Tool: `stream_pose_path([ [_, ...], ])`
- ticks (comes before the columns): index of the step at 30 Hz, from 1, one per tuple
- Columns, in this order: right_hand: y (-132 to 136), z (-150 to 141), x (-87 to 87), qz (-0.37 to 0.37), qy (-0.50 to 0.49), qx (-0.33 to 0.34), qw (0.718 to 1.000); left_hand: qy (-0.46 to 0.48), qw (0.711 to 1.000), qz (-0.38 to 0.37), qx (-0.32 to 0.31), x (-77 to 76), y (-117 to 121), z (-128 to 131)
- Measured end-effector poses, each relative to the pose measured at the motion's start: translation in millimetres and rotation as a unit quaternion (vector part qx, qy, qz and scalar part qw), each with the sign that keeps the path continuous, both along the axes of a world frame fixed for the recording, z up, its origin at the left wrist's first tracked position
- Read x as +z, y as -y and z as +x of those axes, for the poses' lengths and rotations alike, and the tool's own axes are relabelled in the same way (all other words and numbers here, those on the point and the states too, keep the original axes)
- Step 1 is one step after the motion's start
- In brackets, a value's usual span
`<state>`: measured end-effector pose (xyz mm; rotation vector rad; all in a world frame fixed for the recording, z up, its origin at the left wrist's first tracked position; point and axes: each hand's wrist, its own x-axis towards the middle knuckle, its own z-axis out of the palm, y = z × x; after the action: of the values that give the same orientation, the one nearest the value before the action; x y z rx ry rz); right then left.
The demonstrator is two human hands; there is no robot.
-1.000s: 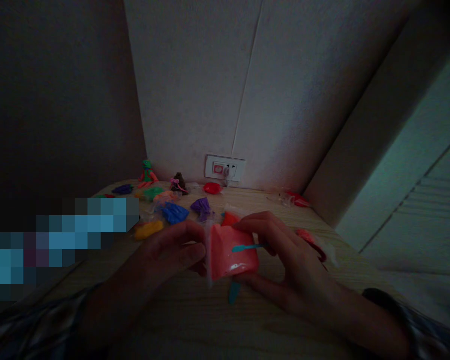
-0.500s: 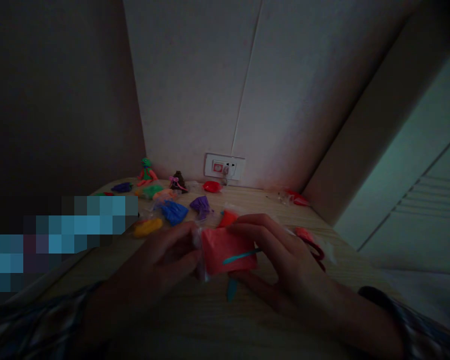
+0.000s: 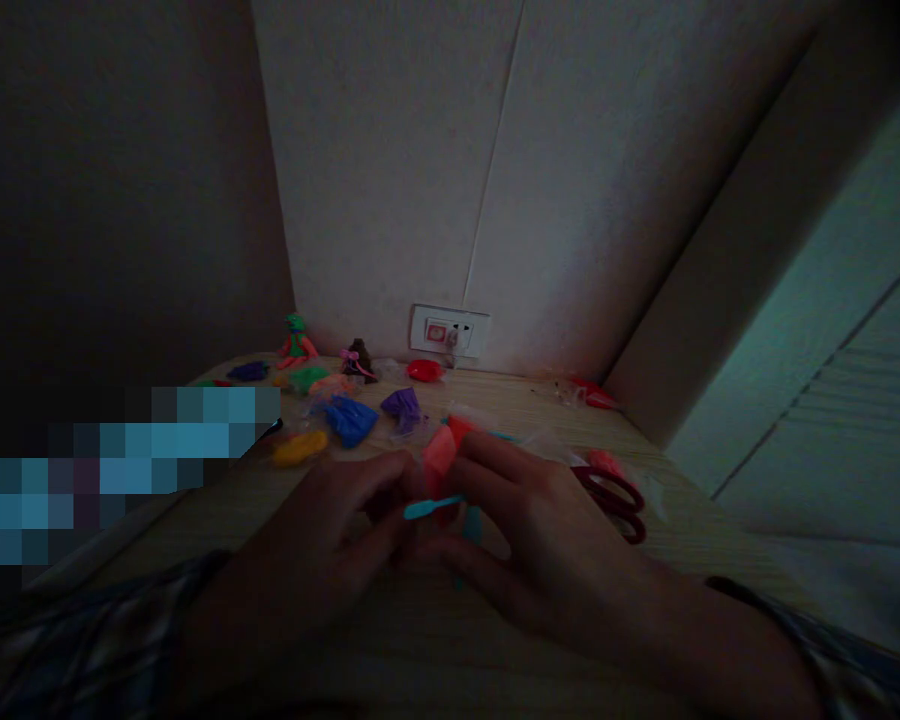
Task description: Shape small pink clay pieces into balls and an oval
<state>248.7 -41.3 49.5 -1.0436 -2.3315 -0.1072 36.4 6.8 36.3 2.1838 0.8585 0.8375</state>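
1. Keep the coral clay packet [image 3: 439,455] where it is, upheld between both hands over the middle of the wooden surface [image 3: 495,395], well in from its left and right edges
2. The right hand [image 3: 544,525] bends its fingers around the packet's right side with a teal clay tool [image 3: 429,508] caught among them; laying that tool down would probably free a firmer grip
3. The left hand [image 3: 345,510] has its fingers curled narrow by the packet's left side; shadow hides the tips, so whether they pinch cannot be told
4. Handle the packet gently, since soft clay would likely squash under hard pressure
5. Mind the second teal tool [image 3: 471,525] beneath the hands, and leave the red-handled scissors [image 3: 624,510], towards the surface's right edge, untouched by the wrist
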Motion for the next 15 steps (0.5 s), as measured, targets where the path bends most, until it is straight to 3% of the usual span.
stream_pose_path([
  [5, 5, -3, -2.4, -0.046, -0.033, -0.005, 0.998, 0.001, 0.999, 0.040, -0.001, 5.8, 7, 4],
  [15, 6, -2, 0.3, -0.136, -0.120, 0.069, 0.981, 0.003, 0.998, 0.067, -0.007, 13.0, 16, 4],
])
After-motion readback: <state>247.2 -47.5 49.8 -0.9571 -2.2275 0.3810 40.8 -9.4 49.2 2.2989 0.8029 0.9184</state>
